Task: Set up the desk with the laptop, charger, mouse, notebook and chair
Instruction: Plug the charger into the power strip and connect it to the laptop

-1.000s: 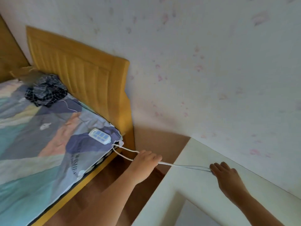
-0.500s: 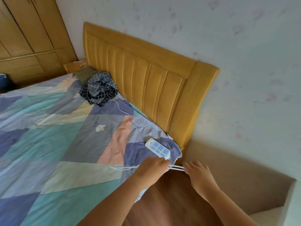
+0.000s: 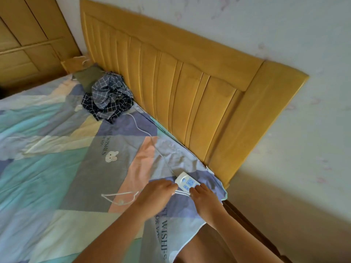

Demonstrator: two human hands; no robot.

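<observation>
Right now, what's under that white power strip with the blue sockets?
The white power strip with blue sockets lies on the patchwork bedsheet, near its corner by the yellow headboard. The right hand covers its near end, so what's plugged in there is hidden.

Headboard (image 3: 190, 103) blocks far side of power strip (image 3: 187, 182); crumpled clothes (image 3: 109, 97) well apart; bedspread (image 3: 57, 168) between lies open.

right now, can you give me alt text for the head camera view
Two bare hands, left hand and right hand, hold a white cable between them beside a white power strip lying at the corner of a bed. The patchwork bedding meets a yellow headboard, with crumpled checked clothes near it.
</observation>
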